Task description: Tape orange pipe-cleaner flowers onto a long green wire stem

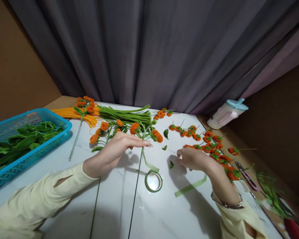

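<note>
My left hand (117,147) is closed around a thin green stem bearing orange pompom-like blooms (157,135) and a small green bud (153,122). A strip of pale green tape (147,162) hangs below its fingers toward a tape roll (153,181) on the white tabletop (114,205). To the right, my right hand (179,157) holds nothing visible; its fingers are bent and slightly apart, beside small green leaf pieces (171,164) and near a cluster of orange pieces with green tops (206,148). A cut tape strip (190,187) lies below this hand.
A blue basket (66,130) of green leaves stands at the left. Orange and green fuzzy stems (124,114) lie at the back, near a finished-looking flower stem (76,141). A lidded cup (225,113), pink-handled scissors (249,179) and green scraps (271,192) occupy the right side.
</note>
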Demonstrator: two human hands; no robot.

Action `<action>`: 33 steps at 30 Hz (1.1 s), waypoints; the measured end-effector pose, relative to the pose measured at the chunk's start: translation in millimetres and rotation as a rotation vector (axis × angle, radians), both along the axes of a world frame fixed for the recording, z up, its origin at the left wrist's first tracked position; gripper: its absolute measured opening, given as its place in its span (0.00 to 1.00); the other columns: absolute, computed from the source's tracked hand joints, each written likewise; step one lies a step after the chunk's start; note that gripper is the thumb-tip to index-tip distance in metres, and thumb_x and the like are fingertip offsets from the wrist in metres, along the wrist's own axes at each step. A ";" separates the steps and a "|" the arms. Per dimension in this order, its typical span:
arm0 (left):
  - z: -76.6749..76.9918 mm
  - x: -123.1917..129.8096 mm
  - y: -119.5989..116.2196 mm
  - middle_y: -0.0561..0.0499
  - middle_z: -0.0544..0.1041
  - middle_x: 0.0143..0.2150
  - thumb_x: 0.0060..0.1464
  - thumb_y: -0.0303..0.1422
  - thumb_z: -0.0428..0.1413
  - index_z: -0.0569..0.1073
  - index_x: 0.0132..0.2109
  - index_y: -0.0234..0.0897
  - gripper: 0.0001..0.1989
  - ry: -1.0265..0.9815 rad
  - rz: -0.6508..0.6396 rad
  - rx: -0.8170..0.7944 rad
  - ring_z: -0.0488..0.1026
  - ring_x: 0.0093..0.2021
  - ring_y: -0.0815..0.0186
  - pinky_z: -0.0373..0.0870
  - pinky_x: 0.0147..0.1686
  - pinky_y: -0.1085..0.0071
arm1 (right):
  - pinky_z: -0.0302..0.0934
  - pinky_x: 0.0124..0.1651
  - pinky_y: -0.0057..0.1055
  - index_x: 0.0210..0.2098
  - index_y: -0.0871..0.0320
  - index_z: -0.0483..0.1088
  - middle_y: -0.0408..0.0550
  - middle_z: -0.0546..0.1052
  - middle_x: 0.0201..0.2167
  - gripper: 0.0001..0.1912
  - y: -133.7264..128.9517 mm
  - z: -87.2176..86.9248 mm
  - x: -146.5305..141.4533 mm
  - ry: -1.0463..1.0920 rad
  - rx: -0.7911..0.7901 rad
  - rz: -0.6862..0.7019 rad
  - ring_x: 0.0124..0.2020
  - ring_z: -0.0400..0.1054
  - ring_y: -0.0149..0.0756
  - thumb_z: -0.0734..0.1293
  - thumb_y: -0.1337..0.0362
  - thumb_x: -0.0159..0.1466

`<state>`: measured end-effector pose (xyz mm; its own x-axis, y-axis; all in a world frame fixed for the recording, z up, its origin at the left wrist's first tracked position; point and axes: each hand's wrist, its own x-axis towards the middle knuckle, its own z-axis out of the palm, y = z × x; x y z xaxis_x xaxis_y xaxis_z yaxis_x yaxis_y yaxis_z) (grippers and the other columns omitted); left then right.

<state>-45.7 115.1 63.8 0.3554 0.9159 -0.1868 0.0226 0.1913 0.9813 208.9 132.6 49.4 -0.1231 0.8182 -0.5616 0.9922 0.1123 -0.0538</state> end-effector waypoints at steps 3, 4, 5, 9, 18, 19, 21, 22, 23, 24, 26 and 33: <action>-0.5 0.5 -1.1 0.50 0.81 0.37 0.46 0.35 0.61 0.81 0.31 0.40 0.06 0.001 -0.002 0.008 0.72 0.47 0.57 0.64 0.48 0.69 | 0.52 0.21 0.28 0.34 0.65 0.71 0.53 0.75 0.24 0.13 3.1 -11.0 -9.0 -0.008 0.017 0.010 0.17 0.66 0.33 0.58 0.63 0.62; -0.7 0.5 -1.4 0.50 0.81 0.37 0.46 0.36 0.61 0.81 0.32 0.40 0.07 0.006 0.000 0.008 0.72 0.47 0.58 0.64 0.47 0.69 | 0.52 0.21 0.28 0.34 0.64 0.70 0.53 0.74 0.24 0.13 3.9 -13.3 -10.5 -0.006 0.023 0.016 0.16 0.65 0.32 0.58 0.63 0.62; -1.0 0.5 -1.6 0.50 0.81 0.38 0.46 0.35 0.61 0.81 0.32 0.40 0.07 0.004 0.002 0.006 0.72 0.47 0.58 0.64 0.47 0.69 | 0.51 0.21 0.28 0.34 0.64 0.69 0.53 0.74 0.25 0.12 4.6 -15.0 -11.2 -0.002 0.025 0.022 0.16 0.65 0.31 0.57 0.63 0.63; -3.2 0.5 -1.1 0.50 0.81 0.41 0.47 0.33 0.60 0.81 0.34 0.40 0.07 -0.049 -0.009 -0.004 0.71 0.50 0.59 0.62 0.52 0.68 | 0.50 0.21 0.27 0.33 0.61 0.67 0.49 0.73 0.24 0.12 5.3 -18.8 -9.6 0.029 0.000 0.044 0.15 0.65 0.30 0.55 0.63 0.64; -4.3 2.0 0.4 0.49 0.81 0.40 0.45 0.36 0.61 0.81 0.33 0.40 0.07 -0.053 -0.008 -0.020 0.72 0.50 0.56 0.60 0.53 0.62 | 0.46 0.22 0.27 0.26 0.57 0.62 0.45 0.68 0.23 0.04 5.1 -30.8 -11.5 0.046 0.009 0.100 0.19 0.62 0.31 0.61 0.67 0.57; -4.0 2.2 -0.2 0.49 0.81 0.40 0.45 0.36 0.61 0.81 0.33 0.40 0.07 -0.052 -0.007 -0.022 0.72 0.50 0.56 0.59 0.53 0.62 | 0.46 0.22 0.27 0.25 0.57 0.61 0.45 0.68 0.23 0.03 5.6 -32.1 -11.4 0.047 0.014 0.108 0.20 0.61 0.31 0.62 0.69 0.55; -3.7 2.4 -1.2 0.49 0.81 0.41 0.45 0.35 0.61 0.81 0.33 0.40 0.07 -0.061 -0.005 -0.030 0.72 0.50 0.57 0.58 0.54 0.62 | 0.46 0.22 0.27 0.25 0.57 0.61 0.44 0.68 0.23 0.05 6.4 -33.7 -10.9 0.061 0.015 0.119 0.21 0.60 0.31 0.62 0.73 0.52; -3.6 2.4 -1.5 0.49 0.81 0.41 0.45 0.35 0.61 0.81 0.33 0.40 0.07 -0.067 -0.005 -0.033 0.72 0.50 0.57 0.58 0.54 0.62 | 0.46 0.21 0.26 0.25 0.57 0.62 0.44 0.68 0.24 0.06 6.5 -33.9 -10.6 0.072 0.012 0.121 0.21 0.60 0.31 0.62 0.74 0.51; -3.7 2.5 -1.7 0.49 0.81 0.41 0.45 0.35 0.61 0.81 0.33 0.40 0.07 -0.073 -0.006 -0.035 0.72 0.50 0.57 0.58 0.54 0.62 | 0.45 0.21 0.26 0.25 0.57 0.62 0.45 0.68 0.23 0.07 6.5 -33.5 -10.5 0.084 0.005 0.121 0.20 0.60 0.30 0.61 0.76 0.51; -3.8 2.5 -1.7 0.49 0.81 0.41 0.45 0.36 0.61 0.81 0.33 0.40 0.07 -0.080 -0.005 -0.034 0.72 0.50 0.57 0.59 0.55 0.62 | 0.45 0.21 0.26 0.26 0.58 0.63 0.45 0.68 0.23 0.08 6.4 -32.7 -10.5 0.099 0.000 0.123 0.20 0.60 0.30 0.61 0.76 0.51; -4.2 2.5 -1.4 0.49 0.81 0.40 0.45 0.35 0.61 0.81 0.33 0.39 0.07 -0.104 -0.001 -0.028 0.73 0.49 0.58 0.60 0.54 0.63 | 0.47 0.21 0.26 0.28 0.58 0.66 0.46 0.69 0.23 0.10 5.9 -29.1 -11.2 0.131 -0.011 0.130 0.20 0.62 0.30 0.59 0.78 0.52; -5.3 2.9 -0.4 0.49 0.81 0.39 0.44 0.34 0.62 0.81 0.33 0.38 0.07 -0.149 -0.001 -0.029 0.74 0.47 0.61 0.61 0.54 0.66 | 0.58 0.30 0.27 0.31 0.59 0.73 0.48 0.76 0.27 0.15 1.6 -4.3 -14.4 0.296 0.035 0.224 0.26 0.69 0.33 0.56 0.76 0.58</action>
